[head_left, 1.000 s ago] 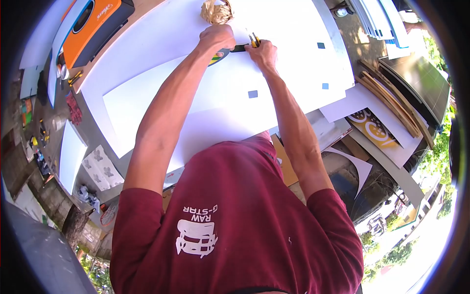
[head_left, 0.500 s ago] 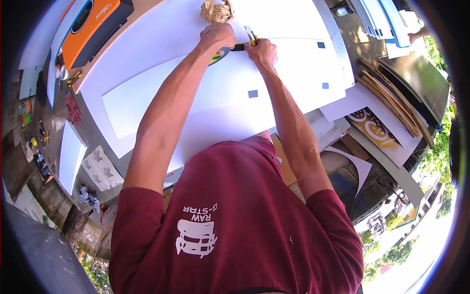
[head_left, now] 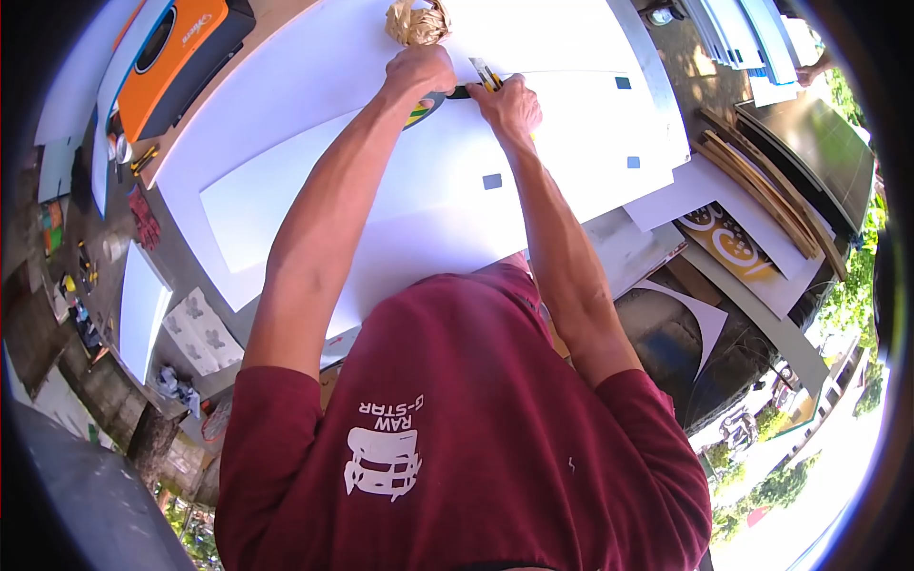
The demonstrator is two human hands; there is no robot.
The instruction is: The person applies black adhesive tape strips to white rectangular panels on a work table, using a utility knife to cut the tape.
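Note:
My left hand point(head_left: 422, 72) is closed around a roll of black tape point(head_left: 420, 111) with a green and yellow core. A short dark tape strip point(head_left: 460, 92) stretches from the roll to my right hand point(head_left: 510, 105), whose fingers pinch its end. That same hand also grips a yellow and black utility knife point(head_left: 488, 78), its blade pointing up and away. Both hands are over a long white sheet point(head_left: 400, 190). Small dark tape pieces lie on the sheet: one near the middle point(head_left: 491, 181), others toward the right point(head_left: 624, 83).
Crumpled brown tape or paper point(head_left: 417, 23) lies beyond my left hand. An orange and black machine point(head_left: 181, 57) stands at far left, near a red glove point(head_left: 144, 217). Wooden strips point(head_left: 762, 195) and printed boards point(head_left: 728, 243) are stacked at right. Another person's hand point(head_left: 811, 73) shows at upper right.
My right hand has turned slightly, and the knife blade has shifted a little left. The left hand still holds the tape roll in nearly the same place.

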